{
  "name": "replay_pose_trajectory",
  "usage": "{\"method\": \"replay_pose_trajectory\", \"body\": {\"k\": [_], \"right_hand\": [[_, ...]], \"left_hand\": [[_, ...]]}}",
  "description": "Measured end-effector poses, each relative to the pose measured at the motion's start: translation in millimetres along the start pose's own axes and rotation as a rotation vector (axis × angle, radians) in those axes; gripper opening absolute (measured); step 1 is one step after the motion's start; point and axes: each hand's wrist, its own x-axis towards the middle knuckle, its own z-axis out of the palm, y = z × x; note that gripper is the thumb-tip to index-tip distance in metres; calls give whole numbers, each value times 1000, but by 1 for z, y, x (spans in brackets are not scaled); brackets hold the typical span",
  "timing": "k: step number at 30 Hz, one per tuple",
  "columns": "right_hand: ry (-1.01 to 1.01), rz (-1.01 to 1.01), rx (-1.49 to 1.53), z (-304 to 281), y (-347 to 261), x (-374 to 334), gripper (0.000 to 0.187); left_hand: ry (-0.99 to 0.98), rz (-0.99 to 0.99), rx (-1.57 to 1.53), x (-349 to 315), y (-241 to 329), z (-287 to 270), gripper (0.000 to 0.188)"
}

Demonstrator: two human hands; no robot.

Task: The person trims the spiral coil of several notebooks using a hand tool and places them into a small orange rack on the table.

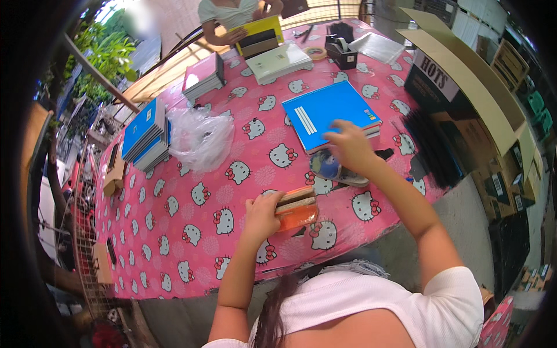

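A stack of notebooks with a bright blue cover lies right of the table's middle, a white label panel on its top cover. Over its near right corner hovers my right hand, fingers apart and slightly curled, nothing visible in them; whether they touch the cover I cannot tell. My left hand is closed on the left end of an orange and tan block-like bundle near the front edge; its kind is unclear. Between my hands, a dark blue patterned flat item lies partly under my right wrist.
Left are stacked blue notebooks and a crumpled clear plastic bag. Farther back sit pinkish-red books, a pale stack and a black tape dispenser. An open cardboard box stands right. Across the table, a person holds a yellow folder.
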Motion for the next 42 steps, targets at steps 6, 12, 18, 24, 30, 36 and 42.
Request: {"method": "replay_pose_trajectory", "body": {"k": [6,12,18,24,30,36,42], "right_hand": [[-604,-373,-196,75,9,70,17],[-854,-307,362,78,52,99,31],[-823,-283,483,77,56,98,36],[-750,-424,337,74,50,90,24],[-713,-467,307,70,48,86,18],[-721,-346,437,64,55,85,27],[-614,82,528,39,65,86,28]], "left_hand": [[130,-4,-19,11,-5,8,56],[192,18,-55,6,-2,13,58],[176,-5,-27,7,5,10,58],[168,4,-66,11,4,7,56],[162,0,-72,11,7,4,56],[111,-26,-59,8,8,0,57],[146,-108,-908,30,11,-14,57]]}}
